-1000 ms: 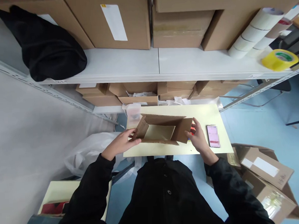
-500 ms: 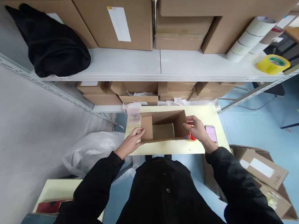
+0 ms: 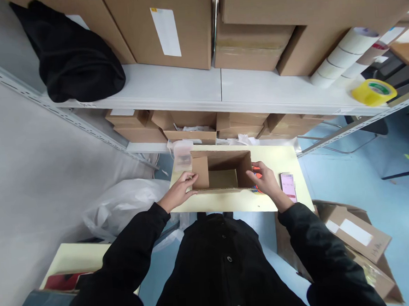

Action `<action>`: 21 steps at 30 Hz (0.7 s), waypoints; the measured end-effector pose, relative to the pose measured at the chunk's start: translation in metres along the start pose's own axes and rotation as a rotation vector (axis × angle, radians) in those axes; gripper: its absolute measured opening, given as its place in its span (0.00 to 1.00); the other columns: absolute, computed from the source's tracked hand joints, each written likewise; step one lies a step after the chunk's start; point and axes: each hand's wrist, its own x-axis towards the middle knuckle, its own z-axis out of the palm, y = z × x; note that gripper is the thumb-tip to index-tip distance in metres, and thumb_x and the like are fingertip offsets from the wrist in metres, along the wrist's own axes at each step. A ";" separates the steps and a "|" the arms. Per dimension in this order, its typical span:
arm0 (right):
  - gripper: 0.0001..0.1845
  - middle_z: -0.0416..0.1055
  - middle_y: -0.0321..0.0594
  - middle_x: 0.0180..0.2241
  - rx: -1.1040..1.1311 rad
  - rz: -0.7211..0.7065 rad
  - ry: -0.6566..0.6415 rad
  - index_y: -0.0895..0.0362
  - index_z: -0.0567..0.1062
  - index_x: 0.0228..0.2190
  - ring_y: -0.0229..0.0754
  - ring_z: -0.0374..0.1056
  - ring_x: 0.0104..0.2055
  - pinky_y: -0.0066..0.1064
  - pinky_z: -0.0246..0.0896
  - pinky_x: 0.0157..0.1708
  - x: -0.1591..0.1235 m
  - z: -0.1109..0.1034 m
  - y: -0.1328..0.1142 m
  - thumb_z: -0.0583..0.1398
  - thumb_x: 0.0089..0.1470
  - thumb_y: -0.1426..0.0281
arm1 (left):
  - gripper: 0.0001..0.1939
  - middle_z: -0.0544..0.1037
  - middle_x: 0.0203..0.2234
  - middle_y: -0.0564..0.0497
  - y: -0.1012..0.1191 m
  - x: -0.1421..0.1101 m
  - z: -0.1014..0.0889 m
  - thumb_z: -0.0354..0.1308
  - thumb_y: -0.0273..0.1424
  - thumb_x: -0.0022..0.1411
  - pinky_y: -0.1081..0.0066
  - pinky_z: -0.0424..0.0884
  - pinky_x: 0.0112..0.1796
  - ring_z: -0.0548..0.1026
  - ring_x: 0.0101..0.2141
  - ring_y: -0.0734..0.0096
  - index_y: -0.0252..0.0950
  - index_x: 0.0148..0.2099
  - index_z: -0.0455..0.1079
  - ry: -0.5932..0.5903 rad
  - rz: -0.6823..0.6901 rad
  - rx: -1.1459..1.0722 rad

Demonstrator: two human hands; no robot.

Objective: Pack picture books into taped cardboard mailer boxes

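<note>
From my remote seat, the nearest thing I get is the wearer's black coat (image 3: pixel 222 262); past it is the pale yellow table (image 3: pixel 228 204), with an open-topped cardboard box (image 3: pixel 225 160) at its middle; left hand (image 3: pixel 179 192) has thumb and fingers pinching the box's left edge, right hand (image 3: pixel 266 182) has its fingers curled on the right wall; there's something red and blue (image 3: pixel 257 173) half hidden behind that hand, can't tell what; phone (image 3: pixel 288 187) lies just right of it; farther off, a shelf (image 3: pixel 172 83) carries a black cloth bundle (image 3: pixel 81 59) left and yellow tape (image 3: pixel 369 92) right
</note>
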 end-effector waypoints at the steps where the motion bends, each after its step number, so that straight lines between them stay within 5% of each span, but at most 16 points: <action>1: 0.17 0.75 0.46 0.43 -0.037 -0.047 -0.031 0.54 0.74 0.37 0.50 0.73 0.43 0.45 0.68 0.44 0.002 0.002 0.001 0.62 0.50 0.56 | 0.24 0.65 0.50 0.44 0.000 0.001 0.000 0.60 0.32 0.57 0.56 0.66 0.54 0.70 0.50 0.59 0.43 0.57 0.67 0.003 0.002 -0.008; 4: 0.15 0.74 0.46 0.47 -0.121 -0.125 -0.129 0.52 0.77 0.35 0.54 0.69 0.50 0.50 0.62 0.52 0.008 0.000 0.004 0.63 0.48 0.56 | 0.25 0.66 0.50 0.44 0.000 0.002 0.000 0.58 0.29 0.59 0.56 0.66 0.55 0.69 0.51 0.58 0.43 0.59 0.66 0.004 0.015 -0.006; 8: 0.21 0.72 0.46 0.51 -0.020 -0.086 -0.299 0.53 0.75 0.48 0.53 0.66 0.55 0.50 0.59 0.56 0.012 -0.026 0.017 0.54 0.58 0.58 | 0.29 0.66 0.52 0.43 0.002 -0.003 -0.003 0.61 0.34 0.57 0.56 0.68 0.53 0.69 0.52 0.56 0.42 0.61 0.63 -0.023 0.017 0.020; 12: 0.23 0.67 0.45 0.56 0.040 -0.207 -0.486 0.51 0.73 0.52 0.54 0.59 0.61 0.51 0.53 0.59 0.002 -0.049 0.032 0.57 0.55 0.61 | 0.26 0.64 0.55 0.42 0.007 -0.009 -0.003 0.57 0.38 0.61 0.61 0.74 0.46 0.66 0.55 0.54 0.40 0.61 0.64 0.004 -0.026 -0.002; 16: 0.24 0.64 0.49 0.58 0.018 -0.236 -0.439 0.53 0.73 0.51 0.56 0.59 0.60 0.51 0.54 0.58 -0.012 -0.038 0.040 0.61 0.53 0.60 | 0.20 0.67 0.53 0.41 0.006 -0.008 0.002 0.53 0.37 0.63 0.59 0.68 0.53 0.67 0.55 0.57 0.37 0.56 0.68 0.100 -0.017 -0.024; 21: 0.18 0.69 0.49 0.50 -0.053 -0.107 -0.206 0.54 0.77 0.38 0.53 0.67 0.50 0.50 0.64 0.50 -0.012 -0.004 0.048 0.60 0.53 0.54 | 0.12 0.71 0.45 0.43 0.000 0.001 0.010 0.52 0.36 0.63 0.61 0.68 0.52 0.71 0.49 0.61 0.35 0.36 0.73 0.217 -0.059 -0.068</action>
